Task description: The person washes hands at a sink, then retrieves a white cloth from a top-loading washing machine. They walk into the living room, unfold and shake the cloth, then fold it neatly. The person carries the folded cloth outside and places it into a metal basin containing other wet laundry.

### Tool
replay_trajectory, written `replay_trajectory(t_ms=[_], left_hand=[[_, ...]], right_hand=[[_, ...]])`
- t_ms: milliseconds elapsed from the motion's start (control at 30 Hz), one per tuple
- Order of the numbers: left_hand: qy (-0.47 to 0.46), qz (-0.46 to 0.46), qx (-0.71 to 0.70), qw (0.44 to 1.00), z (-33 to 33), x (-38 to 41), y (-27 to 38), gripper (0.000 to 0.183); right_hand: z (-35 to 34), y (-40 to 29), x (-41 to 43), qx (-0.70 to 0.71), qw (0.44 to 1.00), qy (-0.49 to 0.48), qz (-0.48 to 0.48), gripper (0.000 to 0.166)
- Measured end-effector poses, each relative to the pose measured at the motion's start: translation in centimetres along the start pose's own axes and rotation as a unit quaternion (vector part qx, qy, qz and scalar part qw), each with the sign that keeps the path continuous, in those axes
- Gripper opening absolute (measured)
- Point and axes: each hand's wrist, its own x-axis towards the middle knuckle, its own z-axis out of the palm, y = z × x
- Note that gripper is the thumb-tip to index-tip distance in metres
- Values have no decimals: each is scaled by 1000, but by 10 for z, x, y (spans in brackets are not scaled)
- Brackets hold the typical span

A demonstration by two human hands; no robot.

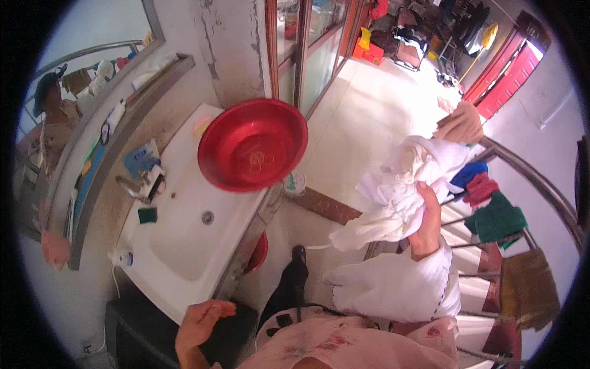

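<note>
My right hand (427,226) grips a bunched white cloth (396,203), holding it up beside the metal stair railing. Folds hang off to the left of the hand and cover most of the fingers. At the lower left, my left hand (203,323) is held in the air by the near corner of the white washbasin (179,295), fingers loosely bent and nothing in them. A red plastic basin (251,147) rests tilted across the far end of the washbasin, with a pale printed mark on its bottom.
Cloths hang on the railing: brown (461,123), blue (470,174), dark red (481,188), green (498,221) and olive (530,286). Stair steps (477,288) drop away at right. A faucet (133,187), a green scouring pad (148,215) and a mirror shelf (138,106) are at left.
</note>
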Motion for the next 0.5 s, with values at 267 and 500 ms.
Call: replay_trajectory(t_ms=[267, 500], left_hand=[[-136, 133, 18, 982, 51, 143, 97, 18], [-201, 169, -49, 964, 141, 234, 174, 8]], right_hand=[[17, -37, 74, -39, 998, 33, -23, 42], [13, -59, 166, -37, 997, 64, -25, 41]])
